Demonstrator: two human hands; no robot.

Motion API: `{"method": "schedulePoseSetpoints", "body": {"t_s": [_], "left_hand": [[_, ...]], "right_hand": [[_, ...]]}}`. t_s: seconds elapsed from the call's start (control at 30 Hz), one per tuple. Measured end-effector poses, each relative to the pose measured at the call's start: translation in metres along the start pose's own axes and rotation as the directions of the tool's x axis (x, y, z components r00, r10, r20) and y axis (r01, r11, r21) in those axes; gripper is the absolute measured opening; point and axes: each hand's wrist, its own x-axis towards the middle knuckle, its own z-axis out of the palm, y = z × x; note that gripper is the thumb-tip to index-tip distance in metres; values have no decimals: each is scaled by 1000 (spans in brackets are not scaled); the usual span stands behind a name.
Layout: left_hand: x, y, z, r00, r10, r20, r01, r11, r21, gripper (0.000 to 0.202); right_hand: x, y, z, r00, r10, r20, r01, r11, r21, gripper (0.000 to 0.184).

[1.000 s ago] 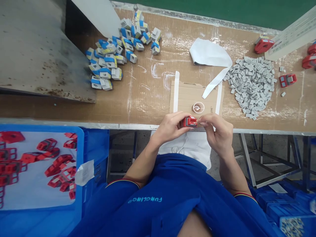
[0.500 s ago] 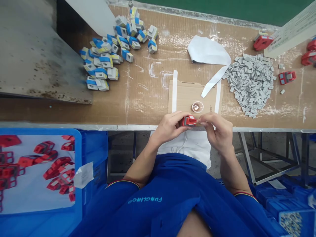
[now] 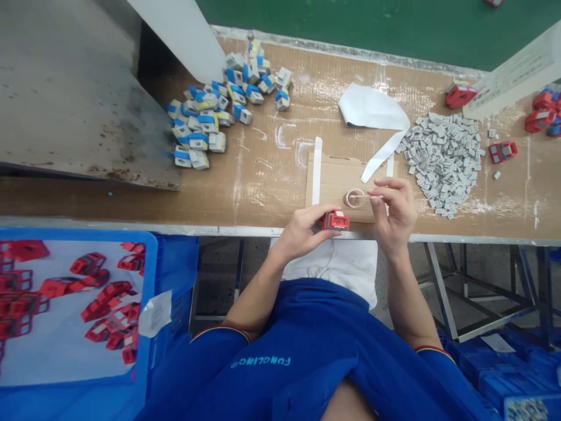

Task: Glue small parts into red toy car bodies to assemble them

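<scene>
My left hand (image 3: 303,233) is closed around a red toy car body (image 3: 337,220) at the table's front edge, its open recess facing up. My right hand (image 3: 394,213) pinches a thin pale stick (image 3: 367,196), which looks like a cotton swab. The stick's far end reaches into a small round dish (image 3: 354,198) with a white rim. Under the dish is a cardboard sheet (image 3: 333,178) fixed with white tape strips. Beyond it lies a white cloth piece (image 3: 372,108) with a long narrow tail.
Small grey parts (image 3: 445,161) are heaped at the right, near another red toy car (image 3: 502,152). Grey, blue and yellow blocks (image 3: 205,120) pile at the back left. A metal box (image 3: 87,117) stands far left. Below it, a blue crate (image 3: 151,275) holds red car bodies.
My right hand has moved away from the red car body, up and to the right, bringing the stick to the dish. The left hand keeps its hold. The whole view has shifted slightly.
</scene>
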Motion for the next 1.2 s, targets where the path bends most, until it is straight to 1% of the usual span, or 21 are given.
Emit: {"method": "schedulePoseSetpoints", "body": {"t_s": [0.07,0.1,0.13,0.17,0.2,0.23,0.27,0.3,0.37,0.4,0.47,0.53,0.6,0.63,0.7,0.77,0.87,0.97,1.07,1.13,1.2], "left_hand": [[-1,2,0,999,-43,-4,42,997,-62,37],[-3,3,0,998,-63,-5,63,993,-99,38],[-5,4,-1,996,-84,-9,81,986,-147,39],[-8,4,-2,995,-104,-14,99,973,-207,40],[-12,5,-3,992,-126,-21,116,956,-270,40],[-17,5,-6,988,-149,-38,128,936,-328,39],[-22,5,-9,984,-170,-60,136,919,-370,39],[-28,5,-13,978,-188,-86,141,911,-388,37],[-40,6,-25,968,-213,-135,150,917,-370,35],[-46,7,-31,963,-221,-157,155,924,-349,34],[-58,10,-45,951,-241,-193,173,934,-314,34],[-70,13,-58,932,-264,-246,190,939,-287,34],[-80,17,-68,911,-285,-297,214,944,-249,35],[-85,18,-71,902,-295,-316,231,946,-226,36],[-93,20,-76,884,-322,-338,267,943,-201,37],[-100,19,-78,869,-352,-349,287,931,-224,40],[-104,17,-78,856,-370,-360,273,916,-293,46],[-105,15,-78,855,-352,-381,222,912,-344,51],[-104,11,-78,862,-332,-384,154,892,-425,55],[-101,6,-78,871,-309,-382,108,879,-464,58],[-96,1,-76,894,-264,-361,55,867,-496,59]], "right_hand": [[1,3,2,998,10,68,-5,998,-63,16],[1,2,1,997,8,78,0,995,-102,23],[2,-1,0,998,-4,65,13,990,-141,35],[4,-7,-2,999,-27,34,32,984,-177,49],[6,-16,-3,998,-63,-9,60,978,-199,59],[10,-26,-3,994,-102,-40,92,976,-199,61],[14,-38,-2,990,-129,-53,118,977,-176,58],[19,-51,2,990,-142,-29,137,982,-134,52],[31,-74,19,988,-110,104,114,993,-42,43],[39,-82,34,976,-92,196,96,995,-15,42],[55,-89,74,953,-91,290,90,996,18,33],[74,-85,123,923,-88,374,75,996,48,26],[90,-76,172,880,-53,471,55,998,11,23],[97,-72,193,864,-38,502,54,998,-17,23],[107,-68,225,835,-32,549,69,996,-48,31],[110,-68,244,821,-33,570,86,994,-67,35],[107,-69,253,832,-15,554,77,993,-89,30],[103,-67,249,839,-2,544,55,995,-81,25],[100,-62,234,856,-14,516,41,998,-41,33],[94,-59,217,875,-16,484,18,1000,0,42],[83,-57,195,876,9,481,-43,997,60,46]]}}
